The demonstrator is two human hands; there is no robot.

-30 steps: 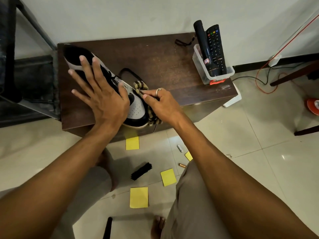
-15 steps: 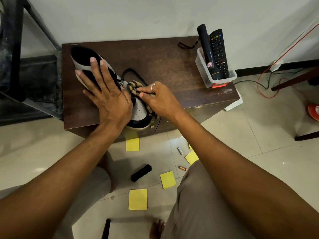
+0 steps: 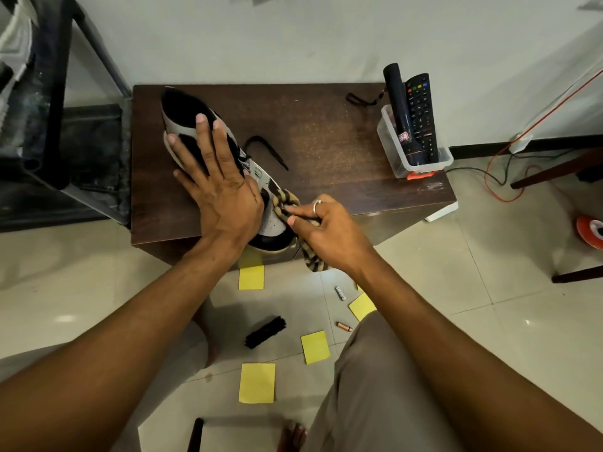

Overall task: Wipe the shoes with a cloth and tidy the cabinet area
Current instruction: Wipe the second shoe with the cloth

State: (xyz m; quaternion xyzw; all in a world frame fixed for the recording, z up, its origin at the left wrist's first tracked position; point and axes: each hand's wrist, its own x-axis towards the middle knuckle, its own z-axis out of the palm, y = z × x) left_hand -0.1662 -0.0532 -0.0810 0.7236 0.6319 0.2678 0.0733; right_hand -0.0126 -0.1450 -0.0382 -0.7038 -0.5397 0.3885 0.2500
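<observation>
Nearest to us, on the tiled floor, we note several yellow paper squares, a black brush and two loose batteries, all lying apart from one another.

Above these, at the front edge of the cabinet, we find the right hand. Its fingers and thumb are curled and pinch a striped cloth, which is pressed against the side of the toe of the shoe; the rest of the cloth hangs below the hand.

The shoe lies on the left part of the cabinet top, toe towards us and overhanging the edge. The left hand rests flat on it, fingers straight and spread wide.

A black lace lies just beside the shoe. At the far right corner, a clear bin holds a torch and a remote, both upright.
</observation>
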